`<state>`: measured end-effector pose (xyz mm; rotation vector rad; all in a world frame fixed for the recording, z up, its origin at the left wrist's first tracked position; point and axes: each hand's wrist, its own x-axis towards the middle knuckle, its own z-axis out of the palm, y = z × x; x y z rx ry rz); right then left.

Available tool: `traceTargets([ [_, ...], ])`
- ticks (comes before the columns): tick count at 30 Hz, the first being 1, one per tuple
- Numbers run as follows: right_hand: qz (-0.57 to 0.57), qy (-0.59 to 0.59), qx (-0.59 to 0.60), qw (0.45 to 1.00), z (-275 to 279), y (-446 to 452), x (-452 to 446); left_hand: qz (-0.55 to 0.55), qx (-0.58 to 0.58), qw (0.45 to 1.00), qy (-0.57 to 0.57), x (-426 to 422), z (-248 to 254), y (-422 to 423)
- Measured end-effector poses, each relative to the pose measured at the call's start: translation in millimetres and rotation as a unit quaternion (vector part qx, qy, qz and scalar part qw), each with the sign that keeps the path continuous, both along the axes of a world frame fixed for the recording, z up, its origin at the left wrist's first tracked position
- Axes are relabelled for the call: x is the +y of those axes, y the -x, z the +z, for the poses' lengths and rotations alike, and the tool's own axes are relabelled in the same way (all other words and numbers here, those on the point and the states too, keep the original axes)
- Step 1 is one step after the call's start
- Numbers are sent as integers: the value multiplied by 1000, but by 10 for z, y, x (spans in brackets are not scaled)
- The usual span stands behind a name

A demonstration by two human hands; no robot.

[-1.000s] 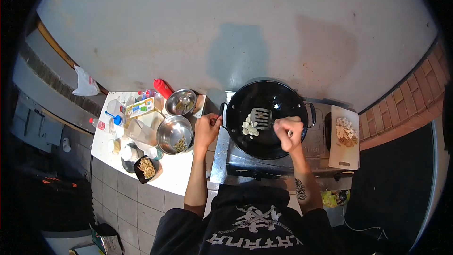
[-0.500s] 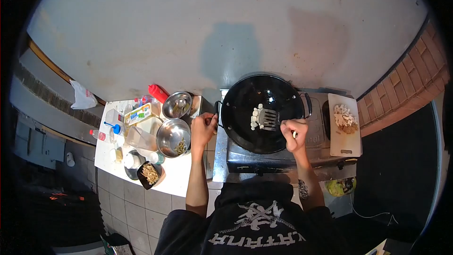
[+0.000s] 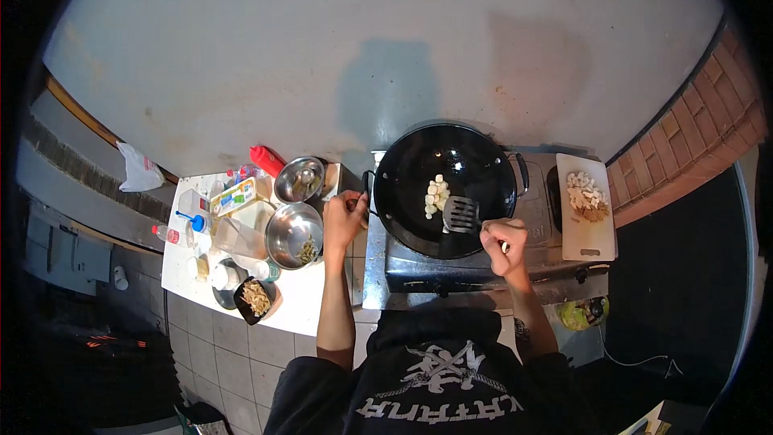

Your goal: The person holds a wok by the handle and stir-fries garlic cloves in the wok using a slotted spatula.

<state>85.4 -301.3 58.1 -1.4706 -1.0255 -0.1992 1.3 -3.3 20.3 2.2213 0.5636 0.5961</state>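
Observation:
A black wok (image 3: 419,153) stands on the metal stove. My left hand (image 3: 346,214) is closed on the wok's left handle, partly hiding it. My right hand (image 3: 504,243) grips the handle of a slotted spatula (image 3: 461,214), its fingers wrapped round it. The spatula's head is inside the wok, just right of and below a small heap of pale, cube-like pieces (image 3: 436,192). One pale bit shows by the spatula's left edge.
Right of the wok, a cutting board (image 3: 587,240) bears chopped white and brown food. On the white table at left are two metal bowls (image 3: 295,235) (image 3: 299,180), a red bottle (image 3: 266,160), a black bowl of food (image 3: 255,299) and several containers. A wall rises behind the stove.
The spatula and my right hand have moved down towards me and a little right. The pale pieces now sit apart from the spatula. My left hand stays at the wok's handle.

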Motion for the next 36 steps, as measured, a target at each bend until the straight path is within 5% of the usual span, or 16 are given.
traceTargets([
  [3, -7, -94, 36, 995, 58, 41, 28, 6, 15, 1000, 12, 1, 6, 2],
  [9, 16, -25, -12, 1000, 66, -4, 10, 6, 2, 1000, 6, 1, -25, 8],
  [16, -40, -284, 67, 956, 190, -149, 21, 13, -15, 1000, 16, -15, -32, -3],
  [26, -160, -112, 181, 964, -8, -110, 32, -8, -9, 999, 40, -15, -59, -27],
  [36, -130, -254, 301, 910, -131, -259, 216, -16, 13, 998, 53, 14, -127, -32],
])
